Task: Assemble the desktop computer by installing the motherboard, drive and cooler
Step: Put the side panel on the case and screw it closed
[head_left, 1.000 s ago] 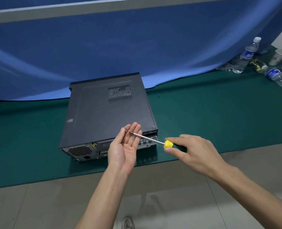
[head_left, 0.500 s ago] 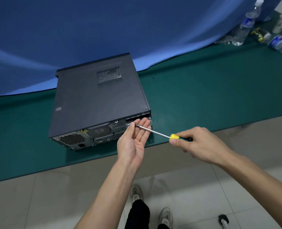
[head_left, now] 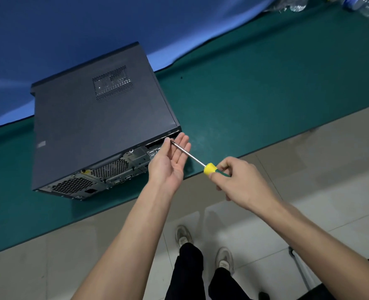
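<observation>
Head view. Desktop computer case (head_left: 97,124), dark grey, closed, lying flat on green table mat (head_left: 265,87) with perforated vent patch on upper panel and rear face turned toward table's near edge; rear fan grilles and port cut-outs exposed along that face. Left hand (head_left: 168,163) just beside case's near right rear corner, palm up, fingers straight and held together, thumb tip and forefinger pinched at tip of screwdriver shaft; whether a screw sits in that pinch too small to tell. Screwdriver (head_left: 198,162), thin metal shaft running from case's rear right corner down and right across left hand's fingers to yellow collar and green handle. Right hand (head_left: 242,182) to right of case, off table's edge, fingers curled and clenched around screwdriver handle. Blue cloth backdrop (head_left: 92,24) behind case, lower hem draped onto mat and under case's far end. Clear plastic bottles (head_left: 365,7) far right of case at mat's back corner, partly cut off by frame. Tiled floor (head_left: 49,267) below table's near edge; two pale shoes (head_left: 183,236) and dark trouser legs beneath hands.
</observation>
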`<state>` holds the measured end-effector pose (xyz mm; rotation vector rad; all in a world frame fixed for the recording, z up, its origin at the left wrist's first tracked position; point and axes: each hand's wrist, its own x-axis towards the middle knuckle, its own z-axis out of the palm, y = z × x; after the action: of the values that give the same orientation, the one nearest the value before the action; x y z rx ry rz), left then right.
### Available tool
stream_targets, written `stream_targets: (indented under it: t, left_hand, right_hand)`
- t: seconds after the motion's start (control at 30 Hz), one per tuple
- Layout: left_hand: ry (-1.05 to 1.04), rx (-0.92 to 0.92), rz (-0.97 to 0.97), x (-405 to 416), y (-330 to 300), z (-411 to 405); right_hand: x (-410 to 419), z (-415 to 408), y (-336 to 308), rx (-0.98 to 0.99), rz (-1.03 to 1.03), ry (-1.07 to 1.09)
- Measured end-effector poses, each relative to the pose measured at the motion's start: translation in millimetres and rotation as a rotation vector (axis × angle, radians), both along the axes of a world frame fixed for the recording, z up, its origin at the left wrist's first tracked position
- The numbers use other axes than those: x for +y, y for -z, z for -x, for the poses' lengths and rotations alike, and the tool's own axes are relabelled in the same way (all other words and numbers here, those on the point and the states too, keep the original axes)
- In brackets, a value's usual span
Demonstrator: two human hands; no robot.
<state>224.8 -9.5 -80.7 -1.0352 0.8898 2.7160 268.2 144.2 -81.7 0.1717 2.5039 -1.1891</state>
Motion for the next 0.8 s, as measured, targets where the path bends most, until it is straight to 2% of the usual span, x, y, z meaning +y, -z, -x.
stream_targets:
  t: [0.17, 0.5, 0.8]
  left_hand:
    - [0.007, -0.020, 0.009, -6, 4, 13]
    - [0.023, -0.065, -0.014, -9, 7, 18]
    - [0.036, -0.092, 0.020, -10, 6, 21]
  right_hand:
    - [-14, -2, 10, 0.028, 0.087, 0.091]
    - [-28, -5, 11, 0.024, 0.060, 0.122]
    - [-36, -8, 0, -0.039, 0.118, 0.152]
